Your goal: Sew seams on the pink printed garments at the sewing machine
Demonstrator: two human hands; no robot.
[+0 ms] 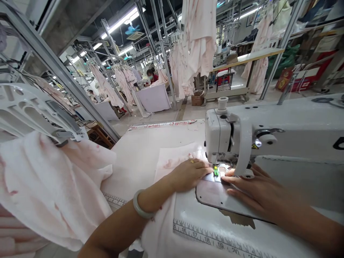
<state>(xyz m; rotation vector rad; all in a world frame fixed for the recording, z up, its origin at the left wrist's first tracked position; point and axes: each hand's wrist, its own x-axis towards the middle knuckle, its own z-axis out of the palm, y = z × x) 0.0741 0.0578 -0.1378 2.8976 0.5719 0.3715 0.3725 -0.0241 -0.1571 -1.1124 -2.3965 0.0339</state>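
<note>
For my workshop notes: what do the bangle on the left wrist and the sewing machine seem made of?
The bangle looks like polished jade or glass, milky and shiny; the look leaves it open. The sewing machine seems painted metal: glossy white surface, crisp edges.

A white sewing table (134, 168) fills the lower view, its far edge at twelve o'clock carrying a strip of tape printed in red (163, 124). A pale pink cloth (174, 161) lies flat near its centre, a white industrial sewing machine (268, 134) stands at two o'clock, and a printed ruler scale (212, 238) runs along the surface at five o'clock.
</note>
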